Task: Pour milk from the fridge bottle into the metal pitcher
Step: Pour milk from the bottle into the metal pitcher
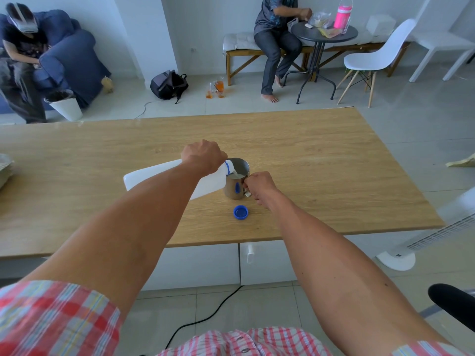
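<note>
A: What are the arms doing?

B: Both reach forward over the wooden table (308,150). The left hand (203,156) is wrapped over the top of a white milk bottle (154,176), fingers closed around it near the neck. The bottle is tipped almost flat, its base out to the left and its mouth, with a blue ring, over the rim of the metal pitcher (236,181).

A: Is milk coming out?

B: Yes, a thin white stream (233,172) runs from the mouth down into the pitcher, and white liquid shows inside it.

A: And the other hand?

B: The right hand (259,186) is curled shut on the pitcher's handle, on the pitcher's right side. The pitcher stands upright on the table, near the middle.

A: Anything else on the table?

B: A blue bottle cap (240,212) lies open side up just in front of the pitcher, apart from it.

A: And the room?

B: A pale tiled floor. At the far left a person sits in a blue armchair (74,55) with a white bin (65,104) beside it. A dark backpack (168,84) and some glasses of orange drink (217,89) sit on the floor. Another person sits on a bench by a round black table (323,34) holding a pink flask (343,15), with a white chair (377,57) near it. A black cable (205,317) runs across the floor under the near table edge.
</note>
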`<state>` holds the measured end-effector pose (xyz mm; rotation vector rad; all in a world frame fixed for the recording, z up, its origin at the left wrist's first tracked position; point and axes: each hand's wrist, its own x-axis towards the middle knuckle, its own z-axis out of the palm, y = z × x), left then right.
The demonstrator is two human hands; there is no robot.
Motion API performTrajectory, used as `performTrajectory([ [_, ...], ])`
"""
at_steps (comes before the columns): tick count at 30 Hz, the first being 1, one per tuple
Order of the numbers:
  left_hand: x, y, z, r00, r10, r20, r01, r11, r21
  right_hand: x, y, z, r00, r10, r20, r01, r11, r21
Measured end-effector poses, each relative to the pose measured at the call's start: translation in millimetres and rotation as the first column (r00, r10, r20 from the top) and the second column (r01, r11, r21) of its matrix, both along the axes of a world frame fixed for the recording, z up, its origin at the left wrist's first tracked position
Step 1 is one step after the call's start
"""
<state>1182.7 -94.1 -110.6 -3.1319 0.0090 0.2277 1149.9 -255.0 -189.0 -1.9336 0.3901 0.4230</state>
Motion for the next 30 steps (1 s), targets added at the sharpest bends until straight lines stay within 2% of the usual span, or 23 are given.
performTrajectory([
  [8, 1.2, 0.6, -1.4, 1.000, 0.014, 0.000, -0.014, 1.000, -0.001, 0.7, 4.1, -2.8, 0.995, -0.093, -0.031, 0.092, 0.996, -0.012],
  [30, 3.3, 1.0, -2.7, 1.000, -0.003, 0.005, 0.003, 1.000, 0.014, 2.8, 2.7, -6.2, 0.993, -0.110, -0.033, 0.111, 0.994, 0.013],
])
